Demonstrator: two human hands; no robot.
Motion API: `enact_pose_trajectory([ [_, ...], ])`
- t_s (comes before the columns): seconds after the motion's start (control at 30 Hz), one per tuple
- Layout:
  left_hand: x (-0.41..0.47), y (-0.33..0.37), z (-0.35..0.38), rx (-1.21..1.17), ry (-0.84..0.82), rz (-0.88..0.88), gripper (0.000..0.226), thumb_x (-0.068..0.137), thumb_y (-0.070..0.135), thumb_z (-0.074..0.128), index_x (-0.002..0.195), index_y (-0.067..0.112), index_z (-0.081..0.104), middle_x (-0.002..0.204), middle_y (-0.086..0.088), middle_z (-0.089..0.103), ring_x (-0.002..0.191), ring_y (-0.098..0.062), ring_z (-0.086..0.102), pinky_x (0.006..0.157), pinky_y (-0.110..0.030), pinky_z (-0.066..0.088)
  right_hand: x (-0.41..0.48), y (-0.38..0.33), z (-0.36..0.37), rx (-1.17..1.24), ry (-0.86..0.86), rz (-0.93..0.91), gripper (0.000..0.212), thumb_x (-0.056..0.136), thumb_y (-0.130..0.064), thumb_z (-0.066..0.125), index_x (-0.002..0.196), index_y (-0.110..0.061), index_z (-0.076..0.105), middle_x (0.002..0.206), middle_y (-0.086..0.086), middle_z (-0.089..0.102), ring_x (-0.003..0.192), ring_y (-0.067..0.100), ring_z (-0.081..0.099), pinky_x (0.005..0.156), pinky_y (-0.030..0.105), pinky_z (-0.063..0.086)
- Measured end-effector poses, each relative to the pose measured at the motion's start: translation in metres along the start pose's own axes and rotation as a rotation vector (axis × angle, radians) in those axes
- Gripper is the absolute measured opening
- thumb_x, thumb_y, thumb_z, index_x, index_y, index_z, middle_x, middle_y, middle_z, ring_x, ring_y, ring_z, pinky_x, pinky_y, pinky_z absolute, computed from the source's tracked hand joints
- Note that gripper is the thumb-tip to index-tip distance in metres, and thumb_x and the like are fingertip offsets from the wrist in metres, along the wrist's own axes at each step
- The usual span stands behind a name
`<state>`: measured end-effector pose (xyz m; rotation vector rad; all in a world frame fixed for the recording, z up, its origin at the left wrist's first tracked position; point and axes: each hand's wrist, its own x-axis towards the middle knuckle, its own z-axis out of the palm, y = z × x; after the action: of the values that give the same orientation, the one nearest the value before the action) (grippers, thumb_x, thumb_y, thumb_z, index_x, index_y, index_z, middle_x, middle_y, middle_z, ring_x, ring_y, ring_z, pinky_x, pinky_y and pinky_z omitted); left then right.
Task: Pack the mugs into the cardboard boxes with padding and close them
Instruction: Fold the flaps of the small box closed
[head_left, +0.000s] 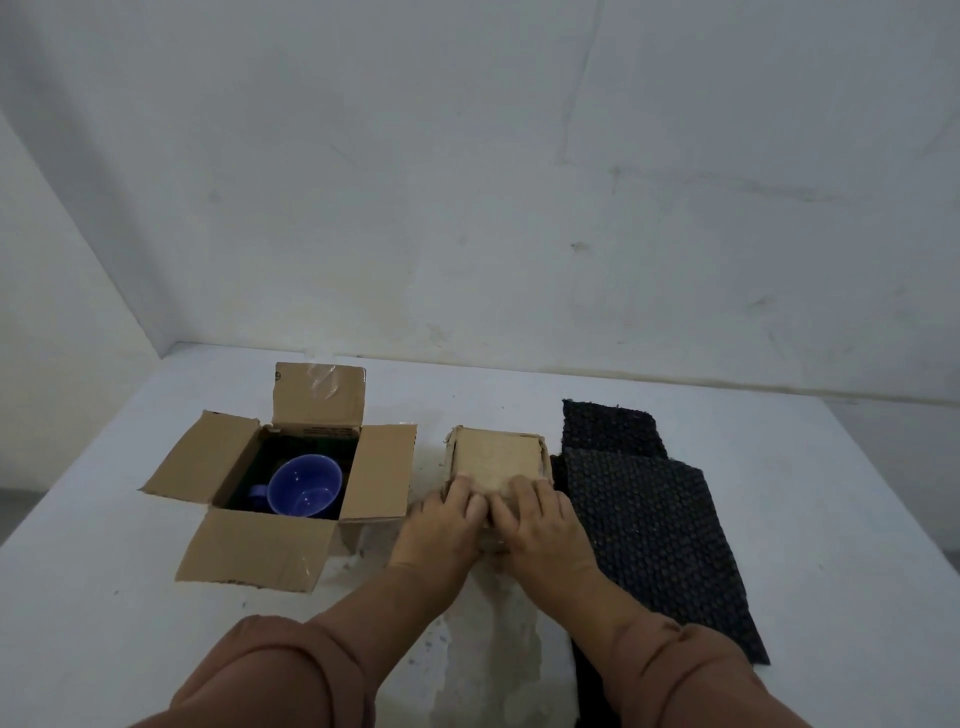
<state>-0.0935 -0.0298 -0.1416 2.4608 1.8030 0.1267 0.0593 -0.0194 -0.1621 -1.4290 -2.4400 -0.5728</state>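
Head view, open box (382, 470), flap print (332, 430) unreadable

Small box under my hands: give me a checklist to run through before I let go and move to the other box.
1. Small box top shut: ok, it lies flat.
2. Hands steady it: ok, left hand and right hand press on its near edge.
3. Mug and padding inside it: cannot tell, it is closed.
4. Blue mug in the open box: ok, it sits inside.
5. Open box closed: not ok, all four flaps are spread out.
6. Spare padding at hand: ok, black padding sheets lie to the right of the small box.
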Motion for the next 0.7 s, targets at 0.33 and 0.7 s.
enact_pose_trajectory([
  [0.33,0.002,0.000,0.009,-0.246,-0.004,-0.086,0.031,0.088,0.005,0.052,0.111,0.021,0.041,0.156,-0.017,-0.023,0.116,-0.028,0.054,0.080,-0.034,0.053,-0.001,0.002,-0.006,0.195,-0.157,0.123,0.068,0.052,-0.031,0.079,0.113,-0.024,0.049,0.127,0.022,0.052,0.115,0.042,0.054,0.092,0.047,0.048],
  [0.7,0.001,0.000,0.004,-0.236,-0.027,-0.077,0.032,0.091,0.008,0.053,0.117,0.020,0.039,0.158,-0.017,-0.019,0.134,-0.030,0.041,0.089,-0.035,0.052,-0.001,0.002,-0.004,0.223,-0.172,0.081,0.067,0.055,-0.027,0.081,0.113,-0.019,0.048,0.128,0.032,0.053,0.120,0.049,0.049,0.093,0.048,0.050],
])
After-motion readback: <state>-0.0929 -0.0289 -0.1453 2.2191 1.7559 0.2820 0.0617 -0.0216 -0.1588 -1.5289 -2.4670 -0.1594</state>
